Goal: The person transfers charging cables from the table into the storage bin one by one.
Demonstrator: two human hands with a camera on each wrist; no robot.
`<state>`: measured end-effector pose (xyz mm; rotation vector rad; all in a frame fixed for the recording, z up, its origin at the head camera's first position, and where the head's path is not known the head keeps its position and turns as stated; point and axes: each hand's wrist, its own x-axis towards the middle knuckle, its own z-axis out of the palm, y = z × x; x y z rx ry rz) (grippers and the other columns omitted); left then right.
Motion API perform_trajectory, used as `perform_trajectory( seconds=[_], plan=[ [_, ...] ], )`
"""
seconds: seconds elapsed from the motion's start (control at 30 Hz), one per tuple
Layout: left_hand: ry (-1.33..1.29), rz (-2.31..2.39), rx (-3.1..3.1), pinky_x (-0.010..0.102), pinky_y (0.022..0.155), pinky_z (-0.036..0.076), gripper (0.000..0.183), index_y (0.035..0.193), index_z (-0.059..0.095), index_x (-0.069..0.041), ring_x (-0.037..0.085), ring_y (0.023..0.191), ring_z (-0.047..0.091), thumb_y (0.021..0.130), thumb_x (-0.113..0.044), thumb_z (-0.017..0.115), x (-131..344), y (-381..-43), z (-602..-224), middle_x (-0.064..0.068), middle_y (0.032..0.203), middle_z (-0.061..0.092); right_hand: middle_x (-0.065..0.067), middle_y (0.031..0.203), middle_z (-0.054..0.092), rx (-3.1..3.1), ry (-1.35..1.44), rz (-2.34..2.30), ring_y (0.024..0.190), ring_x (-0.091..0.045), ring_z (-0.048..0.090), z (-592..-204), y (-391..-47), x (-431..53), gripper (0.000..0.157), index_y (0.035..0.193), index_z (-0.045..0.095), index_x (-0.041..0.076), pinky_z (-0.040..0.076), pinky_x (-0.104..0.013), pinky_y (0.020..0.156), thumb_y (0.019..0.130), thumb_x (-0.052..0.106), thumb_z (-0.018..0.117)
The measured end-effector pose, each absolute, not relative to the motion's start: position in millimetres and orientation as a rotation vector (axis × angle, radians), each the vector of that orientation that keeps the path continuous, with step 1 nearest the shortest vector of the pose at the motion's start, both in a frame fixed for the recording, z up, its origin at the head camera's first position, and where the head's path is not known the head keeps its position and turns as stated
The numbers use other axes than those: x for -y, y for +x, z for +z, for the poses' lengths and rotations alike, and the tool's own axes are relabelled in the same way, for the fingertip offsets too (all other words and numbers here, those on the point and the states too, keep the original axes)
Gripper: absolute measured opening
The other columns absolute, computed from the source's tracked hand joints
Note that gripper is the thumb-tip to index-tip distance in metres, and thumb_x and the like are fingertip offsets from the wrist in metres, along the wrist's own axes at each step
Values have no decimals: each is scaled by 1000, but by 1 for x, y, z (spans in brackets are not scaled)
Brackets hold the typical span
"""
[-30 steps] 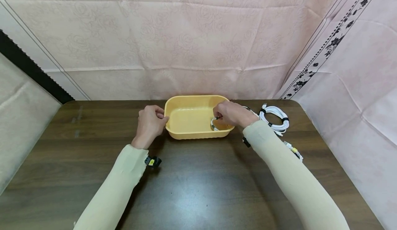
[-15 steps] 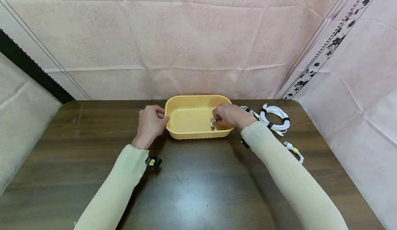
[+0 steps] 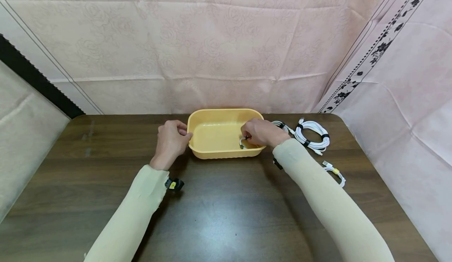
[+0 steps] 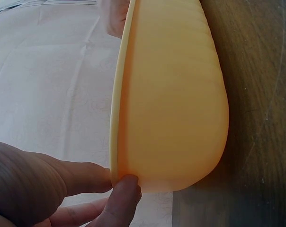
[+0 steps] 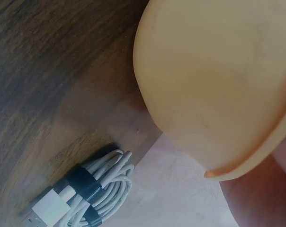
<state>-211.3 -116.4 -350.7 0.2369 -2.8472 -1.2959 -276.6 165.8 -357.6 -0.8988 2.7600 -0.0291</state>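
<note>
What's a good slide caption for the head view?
Left hand grips a yellow tray; right hand holds a white cable inside it; more cables lie at right.

Brown wood-grain tabletop, creased pale-pink cloth behind — black floral border at right, black strip at left

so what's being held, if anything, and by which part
Left grip: the yellow tub, pinched at its left rim. Right grip: a white cable, exact spot hidden.
</note>
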Motion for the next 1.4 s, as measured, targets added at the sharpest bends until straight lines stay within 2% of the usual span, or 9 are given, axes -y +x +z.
perform_trajectory(
  seconds=[0.27, 0.6, 0.97, 1.23, 1.4],
  plan=[
    [224, -1285, 2845, 25, 60, 55, 26, 117, 69, -1, 23, 79, 67, 95, -16, 71, 116, -211, -351, 15, 101, 71, 3, 80, 62, -2761, -886, -25, 76, -14, 56, -358, -276, -165, 14, 82, 68, 16, 45, -26, 65, 90, 4, 67],
    [229, -1287, 2835, 25, 60, 55, 26, 117, 69, -1, 23, 78, 68, 95, -15, 71, 117, -211, -351, 15, 100, 72, 3, 87, 66, -2755, -859, -27, 81, -14, 58, -358, -277, -163, 8, 91, 70, 17, 49, -29, 71, 93, 9, 68],
    [181, -1263, 2795, 26, 59, 53, 24, 113, 71, 2, 25, 79, 69, 92, -11, 72, 118, -209, -353, 16, 96, 74, 3, 88, 66, -2755, -898, -49, 81, -14, 57, -358, -277, -164, 4, 89, 69, 16, 48, -29, 71, 91, 13, 71],
    [184, -1275, 2796, 25, 57, 53, 25, 113, 71, 2, 23, 76, 69, 93, -12, 72, 118, -210, -353, 16, 96, 74, -1, 88, 63, -2752, -954, -146, 81, -17, 54, -357, -279, -168, 6, 91, 67, 10, 44, -29, 71, 89, 5, 66],
    [191, -1296, 2808, 24, 55, 53, 25, 114, 70, 1, 22, 72, 68, 93, -13, 72, 117, -210, -352, 17, 97, 73, -2, 94, 68, -2756, -980, -192, 85, -16, 59, -358, -278, -172, 8, 96, 71, 9, 52, -31, 77, 91, 6, 67]
  ],
)
